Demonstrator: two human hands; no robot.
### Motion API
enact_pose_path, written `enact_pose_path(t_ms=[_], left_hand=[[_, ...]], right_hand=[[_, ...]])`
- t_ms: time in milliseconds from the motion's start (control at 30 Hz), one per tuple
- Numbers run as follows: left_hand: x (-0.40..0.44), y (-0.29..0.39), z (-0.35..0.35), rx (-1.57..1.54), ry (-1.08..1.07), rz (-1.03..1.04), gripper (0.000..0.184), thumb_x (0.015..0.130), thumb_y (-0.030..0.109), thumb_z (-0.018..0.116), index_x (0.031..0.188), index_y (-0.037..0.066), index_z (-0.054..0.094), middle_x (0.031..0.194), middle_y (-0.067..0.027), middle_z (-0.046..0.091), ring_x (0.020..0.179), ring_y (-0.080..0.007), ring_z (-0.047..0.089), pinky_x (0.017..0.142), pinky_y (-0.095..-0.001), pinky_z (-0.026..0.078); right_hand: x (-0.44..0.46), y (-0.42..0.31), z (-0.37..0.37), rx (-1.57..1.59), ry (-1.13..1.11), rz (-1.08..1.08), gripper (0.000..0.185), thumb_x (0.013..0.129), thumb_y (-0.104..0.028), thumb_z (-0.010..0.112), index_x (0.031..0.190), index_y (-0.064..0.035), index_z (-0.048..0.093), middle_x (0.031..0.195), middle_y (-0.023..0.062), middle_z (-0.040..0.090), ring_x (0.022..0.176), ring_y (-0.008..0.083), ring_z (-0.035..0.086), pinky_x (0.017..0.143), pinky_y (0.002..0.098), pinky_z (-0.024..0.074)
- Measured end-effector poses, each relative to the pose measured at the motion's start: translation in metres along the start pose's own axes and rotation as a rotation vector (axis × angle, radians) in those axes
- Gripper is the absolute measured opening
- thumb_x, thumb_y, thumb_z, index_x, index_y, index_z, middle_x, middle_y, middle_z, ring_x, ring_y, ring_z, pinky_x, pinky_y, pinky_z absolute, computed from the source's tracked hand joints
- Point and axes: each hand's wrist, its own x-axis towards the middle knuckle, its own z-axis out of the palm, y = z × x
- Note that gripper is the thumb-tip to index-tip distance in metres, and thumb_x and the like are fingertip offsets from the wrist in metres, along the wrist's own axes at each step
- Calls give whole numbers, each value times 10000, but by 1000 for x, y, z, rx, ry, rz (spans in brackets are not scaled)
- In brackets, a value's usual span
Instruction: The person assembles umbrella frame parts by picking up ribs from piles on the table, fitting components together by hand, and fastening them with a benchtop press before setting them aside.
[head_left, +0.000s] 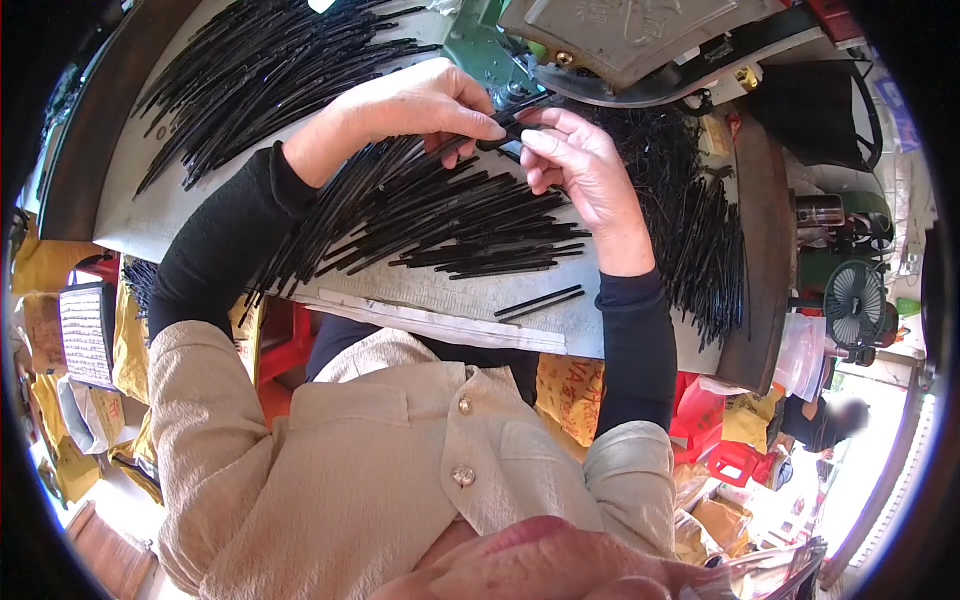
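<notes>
My left hand [437, 108] is closed in a pinch, thumb against fingers, on a thin black rod [512, 112] above the worktable. Facing it from the right, my right hand [585, 165] also pinches dark thin material at the same spot; the fingers partly hide where the pieces meet. Directly below both hands lies a spread of slim black rods [430, 215], mostly slanting the same way. Two single rods [540, 302] rest near the front edge, apart from the others.
A larger heap of black rods [265, 85] covers the table's far left, and another bundle [705, 260] lies at the right. A metal machine [625, 35] with green parts stands at the back. A fan [856, 305] and red plastic stools [285, 350] are around the table.
</notes>
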Motion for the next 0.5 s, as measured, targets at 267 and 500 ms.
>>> enact_pose_path(t_ms=[267, 500], left_hand=[[1, -3, -2, -58, -22, 25, 296, 834, 301, 596, 784, 11, 620, 576, -12, 565, 459, -69, 543, 425, -165, 429], [-3, -3, -16, -61, 212, 33, 394, 822, 391, 590, 861, 1, 631, 529, 0, 525, 416, -53, 489, 397, -160, 391]], right_hand=[[3, 8, -14, 302, -51, -14, 205, 867, -140, 525, 1019, -4, 531, 834, 156, 628, 661, 171, 638, 569, 244, 539], [6, 10, -16, 390, 117, -170, 214, 887, -124, 501, 1047, 16, 527, 885, 201, 620, 666, 191, 642, 582, 264, 552]])
